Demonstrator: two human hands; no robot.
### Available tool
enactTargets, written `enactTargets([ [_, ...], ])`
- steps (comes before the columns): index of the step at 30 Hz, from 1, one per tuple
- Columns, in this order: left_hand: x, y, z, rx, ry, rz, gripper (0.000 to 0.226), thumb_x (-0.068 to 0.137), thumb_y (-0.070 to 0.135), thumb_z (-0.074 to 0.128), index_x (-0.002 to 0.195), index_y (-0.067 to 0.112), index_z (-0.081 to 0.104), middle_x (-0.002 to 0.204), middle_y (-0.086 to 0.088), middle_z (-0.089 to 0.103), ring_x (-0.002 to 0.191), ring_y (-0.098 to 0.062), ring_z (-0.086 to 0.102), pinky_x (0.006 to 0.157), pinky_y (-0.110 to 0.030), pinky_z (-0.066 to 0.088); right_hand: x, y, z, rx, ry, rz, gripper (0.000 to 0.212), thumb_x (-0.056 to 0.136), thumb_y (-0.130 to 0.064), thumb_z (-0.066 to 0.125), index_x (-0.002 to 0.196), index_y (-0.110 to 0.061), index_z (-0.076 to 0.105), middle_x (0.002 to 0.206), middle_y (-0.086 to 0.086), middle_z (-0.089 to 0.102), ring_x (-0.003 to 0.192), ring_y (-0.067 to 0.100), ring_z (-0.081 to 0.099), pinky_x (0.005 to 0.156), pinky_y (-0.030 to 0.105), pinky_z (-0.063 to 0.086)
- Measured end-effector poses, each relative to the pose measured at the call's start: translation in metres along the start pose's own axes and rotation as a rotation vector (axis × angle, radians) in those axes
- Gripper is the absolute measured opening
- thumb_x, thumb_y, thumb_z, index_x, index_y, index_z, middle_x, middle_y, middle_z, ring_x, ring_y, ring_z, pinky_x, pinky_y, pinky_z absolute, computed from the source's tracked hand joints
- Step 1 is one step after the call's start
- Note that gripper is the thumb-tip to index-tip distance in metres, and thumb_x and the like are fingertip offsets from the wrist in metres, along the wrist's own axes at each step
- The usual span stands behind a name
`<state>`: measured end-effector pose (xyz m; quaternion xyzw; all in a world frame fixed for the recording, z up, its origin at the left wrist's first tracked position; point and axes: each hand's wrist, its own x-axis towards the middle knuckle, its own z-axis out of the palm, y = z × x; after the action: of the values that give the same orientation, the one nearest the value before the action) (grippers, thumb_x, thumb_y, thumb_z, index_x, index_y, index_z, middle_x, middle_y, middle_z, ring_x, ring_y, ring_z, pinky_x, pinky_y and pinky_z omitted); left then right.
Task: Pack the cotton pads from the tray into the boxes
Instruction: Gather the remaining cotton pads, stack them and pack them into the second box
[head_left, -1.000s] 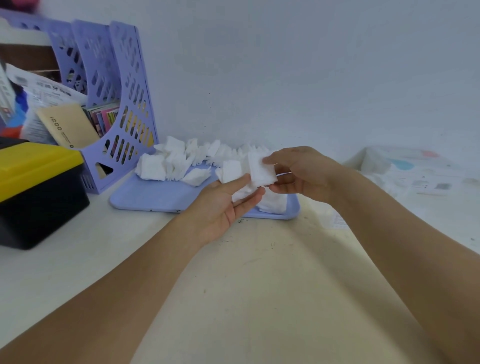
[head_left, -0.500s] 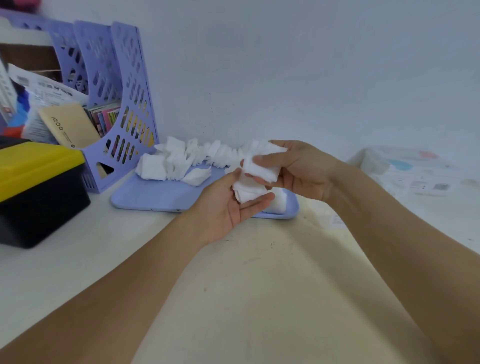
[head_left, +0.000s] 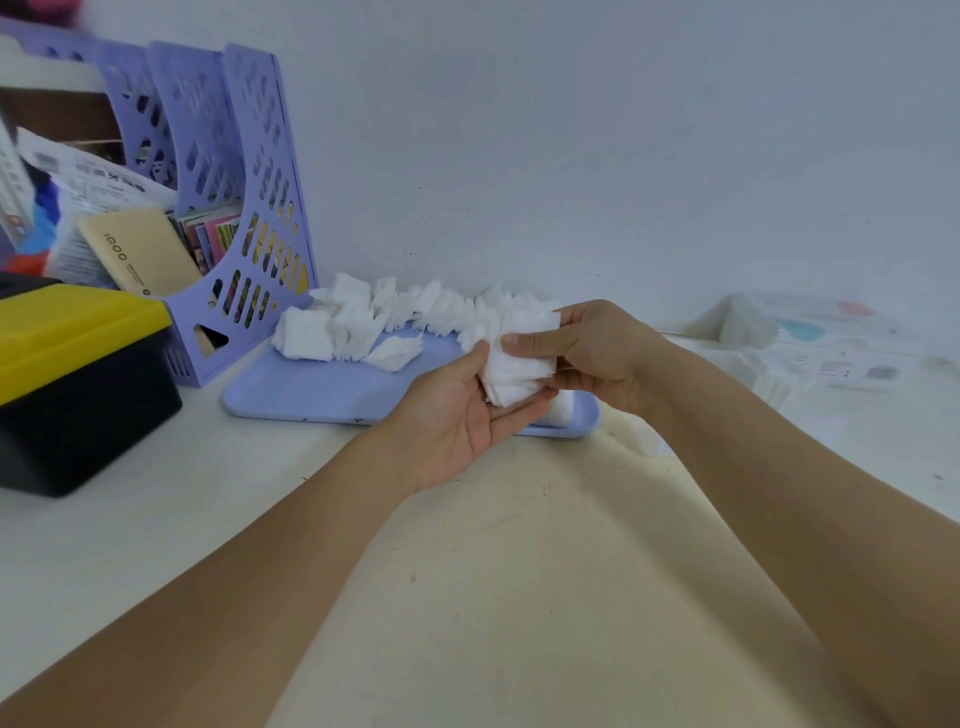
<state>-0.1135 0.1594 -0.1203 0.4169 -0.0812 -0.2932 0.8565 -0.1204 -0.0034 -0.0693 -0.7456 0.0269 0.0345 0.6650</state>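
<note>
Over the tray's near edge, left hand (head_left: 457, 415) palm-up, cupping a small stack of cotton pads (head_left: 511, 371), with right hand (head_left: 597, 353) pinching the same stack from the right, thumb on its front face; stack's flat faces roughly upright, both hands on it. Just behind, purple tray (head_left: 311, 387) with the remaining pads (head_left: 374, 325) strung left to right along its far side. Farther right, pale box (head_left: 810, 338) well apart from the grip, nearer the right hand, path looking clear; yellow-lidded case (head_left: 78, 384) and purple file rack (head_left: 249, 218) off left, out of the way.
</note>
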Motion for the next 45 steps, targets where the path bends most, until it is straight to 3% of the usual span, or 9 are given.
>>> enactTargets([
  [3,-0.001,0.002,0.000,0.038,-0.038,0.010,0.052,0.106,0.040,0.040,0.139,0.002,0.052,0.135,-0.017,0.064,0.124,-0.028,0.063,0.103,-0.036,0.052,0.003,0.004,0.002,-0.035,0.053,-0.026,0.035,0.078,-0.011,0.085,0.107,0.003,0.074,0.105,0.017,0.077,0.096,0.029,0.075,0.086,0.039,0.061],
  [5,-0.001,0.002,0.000,0.076,-0.052,0.025,0.046,0.106,0.033,0.042,0.140,0.003,0.052,0.136,-0.014,0.064,0.125,-0.025,0.063,0.101,-0.033,0.053,0.005,0.008,0.003,-0.017,0.066,-0.042,0.036,0.076,-0.011,0.086,0.107,0.004,0.074,0.105,0.019,0.076,0.101,0.032,0.074,0.097,0.051,0.055],
  [7,0.000,0.001,-0.001,0.066,-0.038,0.039,0.041,0.107,0.025,0.042,0.140,0.002,0.052,0.134,-0.015,0.065,0.123,-0.026,0.064,0.097,-0.032,0.056,0.006,0.010,0.004,-0.013,0.064,-0.047,0.037,0.076,-0.010,0.086,0.108,0.004,0.074,0.105,0.019,0.076,0.100,0.032,0.074,0.098,0.052,0.055],
  [10,0.001,0.000,-0.004,0.007,0.021,0.050,0.039,0.108,0.020,0.041,0.139,0.000,0.053,0.129,-0.018,0.067,0.117,-0.031,0.067,0.092,-0.034,0.059,0.007,0.008,-0.001,-0.098,0.095,-0.112,0.030,0.078,-0.010,0.085,0.100,0.007,0.074,0.089,0.019,0.076,0.079,0.024,0.075,0.075,0.033,0.064],
  [13,0.001,0.002,-0.005,-0.008,0.044,0.037,0.040,0.108,0.021,0.042,0.139,-0.001,0.052,0.130,-0.019,0.066,0.119,-0.034,0.066,0.095,-0.037,0.057,0.007,0.003,-0.005,-0.196,0.172,-0.216,0.019,0.082,-0.006,0.082,0.092,0.009,0.075,0.070,0.012,0.071,0.053,0.011,0.067,0.054,0.018,0.055],
  [22,-0.002,0.004,-0.004,-0.043,0.071,-0.004,0.042,0.109,0.025,0.039,0.139,-0.001,0.050,0.129,-0.022,0.066,0.122,-0.034,0.064,0.102,-0.041,0.052,0.006,-0.006,-0.018,-0.278,0.274,-0.362,0.015,0.080,-0.013,0.085,0.084,0.000,0.079,0.072,0.017,0.074,0.057,0.016,0.067,0.061,0.026,0.061],
  [27,-0.004,0.005,-0.001,-0.036,0.077,0.008,0.038,0.108,0.021,0.043,0.138,-0.001,0.053,0.126,-0.020,0.068,0.118,-0.034,0.066,0.101,-0.043,0.052,0.000,-0.015,-0.024,-0.219,0.043,-0.268,0.017,0.083,-0.019,0.082,0.093,-0.005,0.079,0.077,0.009,0.074,0.065,0.011,0.065,0.059,0.020,0.053],
  [33,-0.006,0.005,0.002,0.000,0.015,-0.005,0.037,0.109,0.020,0.040,0.138,0.003,0.055,0.132,-0.018,0.065,0.123,-0.032,0.063,0.103,-0.041,0.050,0.005,0.002,-0.010,-0.343,0.079,-0.318,0.018,0.083,-0.008,0.082,0.091,0.006,0.075,0.077,0.021,0.072,0.057,0.014,0.065,0.052,0.020,0.053],
  [45,-0.005,0.007,0.001,-0.067,0.060,-0.004,0.044,0.108,0.031,0.039,0.140,0.002,0.051,0.129,-0.020,0.067,0.120,-0.036,0.064,0.096,-0.043,0.055,0.003,-0.008,-0.018,-0.327,0.077,-0.332,0.017,0.079,-0.001,0.083,0.089,0.009,0.073,0.081,0.023,0.075,0.069,0.027,0.073,0.066,0.028,0.061],
])
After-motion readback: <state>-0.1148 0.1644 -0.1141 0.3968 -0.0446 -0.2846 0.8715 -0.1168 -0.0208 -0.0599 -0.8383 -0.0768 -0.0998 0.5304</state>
